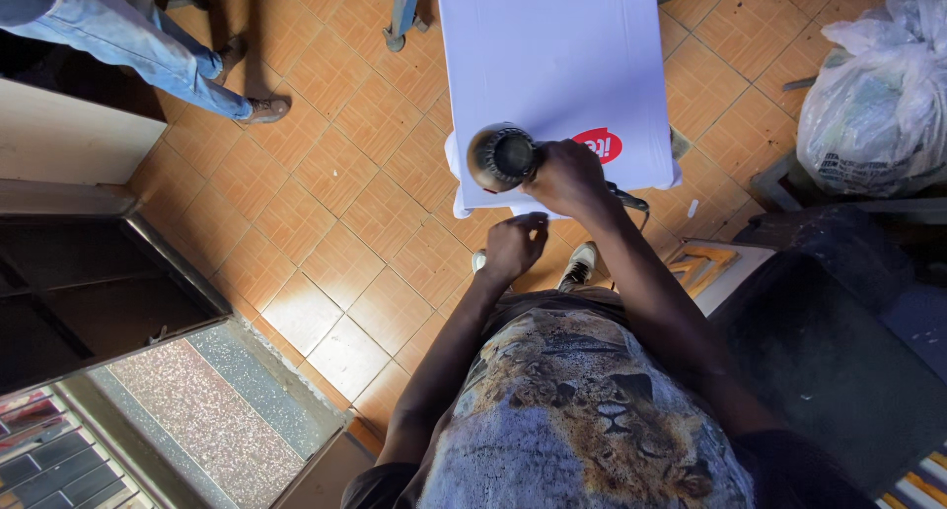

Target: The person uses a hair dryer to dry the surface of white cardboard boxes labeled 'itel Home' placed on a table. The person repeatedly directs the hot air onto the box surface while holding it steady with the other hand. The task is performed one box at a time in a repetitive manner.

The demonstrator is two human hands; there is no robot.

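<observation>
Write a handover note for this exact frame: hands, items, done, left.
Right hand: gripping a hair-dryer-style heat tool, nozzle end facing the camera, held over the near end of the white garment. Its cord trails off to the right.
Left hand: at the garment's near hem, fingers curled at the edge; whether it pinches the cloth cannot be told.
Garment: lies flat on a narrow board, with a red oval print beside the right hand.
Done: garment is spread on the board, print in place.
Left: cannot be told from this frame how far the heating has got.
Nearby: another person's legs at top left, stuffed plastic bag to the right.
</observation>
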